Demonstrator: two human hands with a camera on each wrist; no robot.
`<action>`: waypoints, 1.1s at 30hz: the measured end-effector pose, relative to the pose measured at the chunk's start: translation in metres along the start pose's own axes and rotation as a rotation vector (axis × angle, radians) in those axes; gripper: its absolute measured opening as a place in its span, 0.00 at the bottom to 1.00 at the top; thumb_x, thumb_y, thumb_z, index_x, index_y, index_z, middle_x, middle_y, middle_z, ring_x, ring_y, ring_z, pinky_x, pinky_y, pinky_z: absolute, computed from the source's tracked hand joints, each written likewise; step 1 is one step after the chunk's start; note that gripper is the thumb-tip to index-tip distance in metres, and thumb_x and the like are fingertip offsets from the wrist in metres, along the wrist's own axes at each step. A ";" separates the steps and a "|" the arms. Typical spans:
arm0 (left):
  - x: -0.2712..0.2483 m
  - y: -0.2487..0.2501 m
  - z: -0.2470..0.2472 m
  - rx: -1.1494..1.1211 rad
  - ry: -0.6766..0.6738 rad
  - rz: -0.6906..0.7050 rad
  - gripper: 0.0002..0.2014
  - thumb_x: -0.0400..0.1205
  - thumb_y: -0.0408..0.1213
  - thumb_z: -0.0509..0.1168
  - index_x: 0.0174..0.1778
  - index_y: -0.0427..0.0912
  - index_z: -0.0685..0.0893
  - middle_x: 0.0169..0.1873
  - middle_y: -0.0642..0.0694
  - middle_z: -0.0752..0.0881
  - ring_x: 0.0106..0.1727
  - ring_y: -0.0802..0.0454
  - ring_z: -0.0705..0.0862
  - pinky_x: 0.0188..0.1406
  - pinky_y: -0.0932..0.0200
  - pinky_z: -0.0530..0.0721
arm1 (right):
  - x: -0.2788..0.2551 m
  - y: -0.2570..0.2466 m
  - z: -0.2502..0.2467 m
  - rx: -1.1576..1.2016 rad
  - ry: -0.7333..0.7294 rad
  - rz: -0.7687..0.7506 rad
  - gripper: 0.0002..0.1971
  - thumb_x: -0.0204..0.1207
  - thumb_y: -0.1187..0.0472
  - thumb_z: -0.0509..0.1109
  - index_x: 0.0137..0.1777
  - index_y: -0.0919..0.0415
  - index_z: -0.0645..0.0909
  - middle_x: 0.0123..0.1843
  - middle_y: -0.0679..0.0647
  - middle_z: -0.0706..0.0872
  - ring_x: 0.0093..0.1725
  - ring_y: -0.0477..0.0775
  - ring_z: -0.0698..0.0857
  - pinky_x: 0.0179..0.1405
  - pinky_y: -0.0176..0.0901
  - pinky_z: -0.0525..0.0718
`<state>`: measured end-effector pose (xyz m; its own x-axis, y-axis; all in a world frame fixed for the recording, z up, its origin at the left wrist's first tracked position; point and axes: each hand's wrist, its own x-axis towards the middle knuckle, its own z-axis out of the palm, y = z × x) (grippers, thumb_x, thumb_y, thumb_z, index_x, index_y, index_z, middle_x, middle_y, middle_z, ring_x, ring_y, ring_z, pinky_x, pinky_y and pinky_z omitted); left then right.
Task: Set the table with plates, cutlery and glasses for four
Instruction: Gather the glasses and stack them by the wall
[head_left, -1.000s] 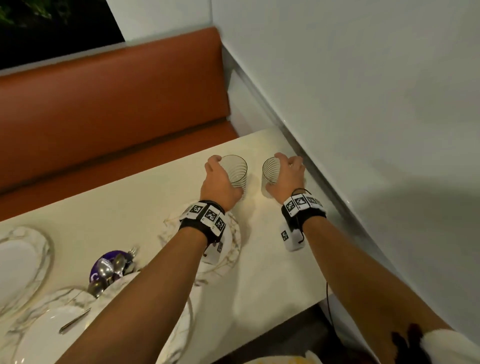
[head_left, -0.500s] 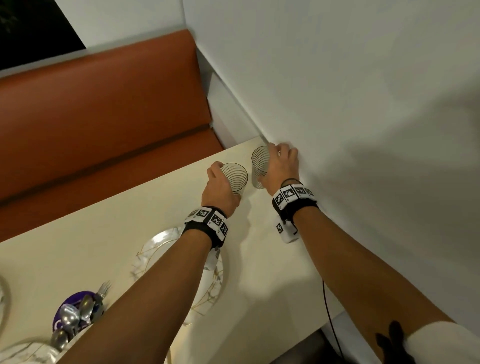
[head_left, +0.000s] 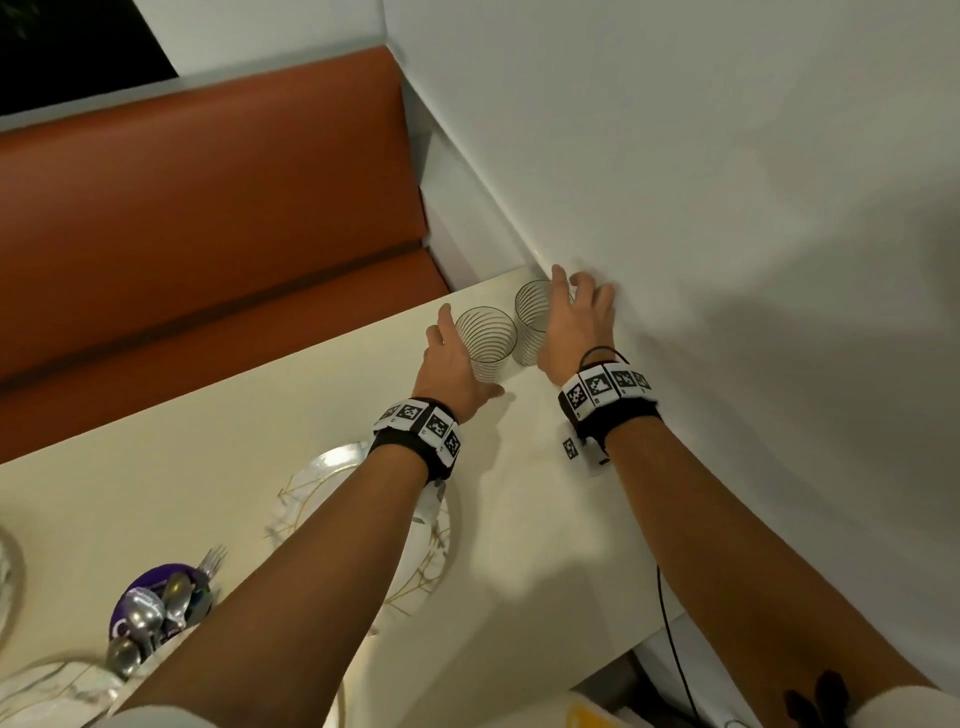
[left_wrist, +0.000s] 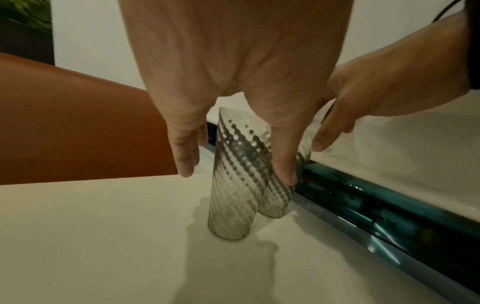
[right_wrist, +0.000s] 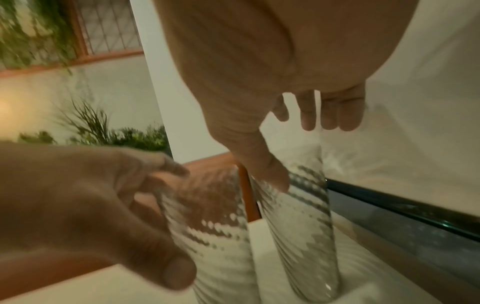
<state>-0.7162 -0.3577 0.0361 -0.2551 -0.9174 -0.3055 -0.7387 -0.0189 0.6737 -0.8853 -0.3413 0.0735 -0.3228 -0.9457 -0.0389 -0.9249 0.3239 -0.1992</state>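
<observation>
Two clear ribbed glasses stand upright, side by side, at the far right corner of the cream table (head_left: 156, 493), close to the wall. My left hand (head_left: 447, 364) is loosely round the left glass (head_left: 485, 345); in the left wrist view its fingers (left_wrist: 183, 162) hang straight and apart from that glass (left_wrist: 231, 201), with the thumb against it. My right hand (head_left: 571, 317) is beside the right glass (head_left: 530, 322) with fingers spread. In the right wrist view only the thumb (right_wrist: 270, 174) touches that glass (right_wrist: 303, 236).
A marble-patterned plate (head_left: 322, 478) lies under my left forearm. A purple cup (head_left: 130, 608) with spoons and a fork stands at the lower left, with more plates (head_left: 52, 686) near it. An orange bench (head_left: 208, 234) runs behind the table, and the white wall (head_left: 675, 208) borders it on the right.
Both hands have carried the glasses farther toward the wall corner and brought them close together. The fingers of both hands have loosened from the glasses.
</observation>
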 end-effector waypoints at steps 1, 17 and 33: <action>-0.005 -0.004 -0.005 0.011 -0.010 0.008 0.68 0.67 0.41 0.89 0.91 0.42 0.44 0.85 0.37 0.61 0.82 0.35 0.71 0.78 0.38 0.77 | -0.005 -0.005 -0.005 0.033 0.027 0.000 0.46 0.66 0.62 0.77 0.85 0.60 0.60 0.78 0.64 0.67 0.72 0.68 0.67 0.70 0.60 0.75; -0.231 -0.219 -0.174 0.031 0.418 -0.079 0.10 0.85 0.38 0.65 0.61 0.47 0.87 0.48 0.52 0.91 0.48 0.50 0.89 0.52 0.48 0.90 | -0.175 -0.270 0.048 0.492 -0.296 -0.583 0.12 0.75 0.66 0.70 0.55 0.53 0.86 0.47 0.48 0.88 0.43 0.47 0.82 0.51 0.45 0.86; -0.481 -0.508 -0.386 0.209 0.740 -0.446 0.31 0.74 0.27 0.67 0.77 0.37 0.80 0.74 0.37 0.81 0.75 0.34 0.76 0.73 0.39 0.77 | -0.417 -0.627 0.131 0.319 -0.533 -1.074 0.26 0.72 0.58 0.73 0.71 0.54 0.77 0.65 0.55 0.79 0.65 0.59 0.74 0.65 0.54 0.78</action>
<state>0.0223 -0.0599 0.1007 0.4986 -0.8653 0.0516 -0.7902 -0.4293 0.4373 -0.1448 -0.1539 0.0863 0.7588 -0.6454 -0.0875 -0.5561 -0.5721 -0.6028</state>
